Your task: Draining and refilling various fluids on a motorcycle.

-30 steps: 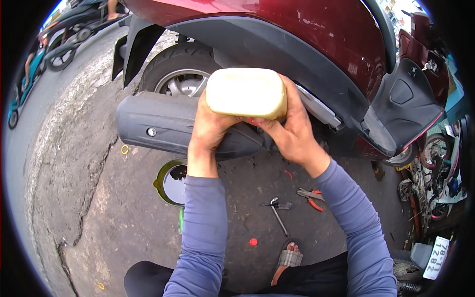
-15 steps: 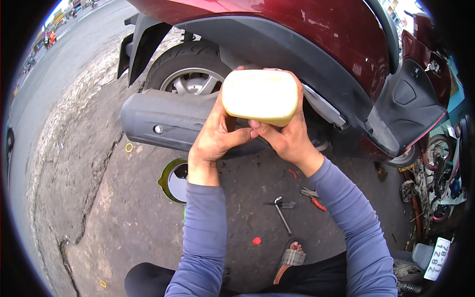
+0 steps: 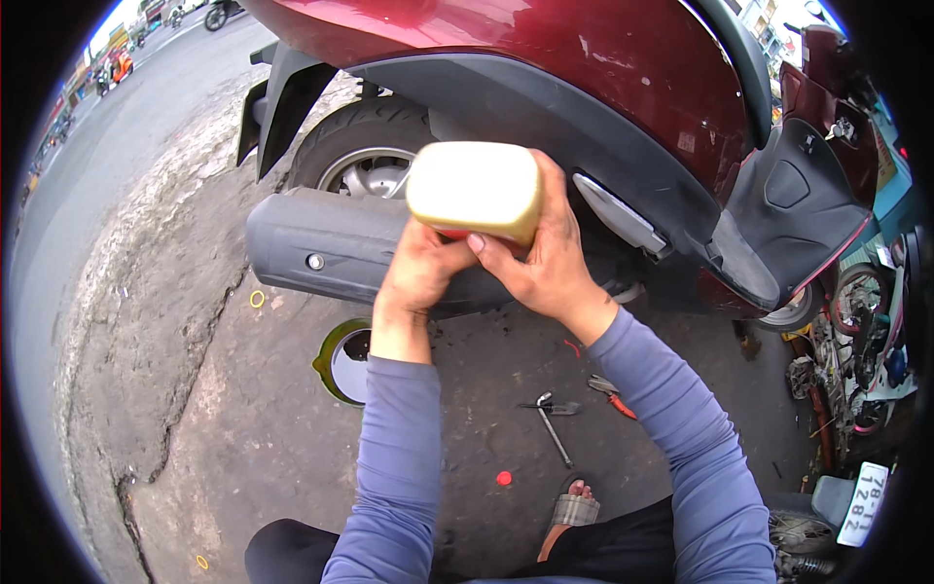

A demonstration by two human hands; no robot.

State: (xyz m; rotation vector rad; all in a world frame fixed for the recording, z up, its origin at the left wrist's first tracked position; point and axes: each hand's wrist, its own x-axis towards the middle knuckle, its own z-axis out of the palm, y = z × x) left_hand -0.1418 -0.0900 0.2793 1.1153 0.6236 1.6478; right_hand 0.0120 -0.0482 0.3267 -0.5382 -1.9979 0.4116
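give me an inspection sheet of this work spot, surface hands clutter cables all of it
Surface: dark, stained ground, cracked toward the left
Job's things: cream container held in front of a red scooter with a grey exhaust cover; basin of dark liquid below the cover
Clutter: metal wrench, red-handled pliers, red cap and a yellow ring, all on the ground
Hands: left hand and right hand both grip the container
Cables: nothing seen
Surroundings: road with traffic upper left; another motorbike far right
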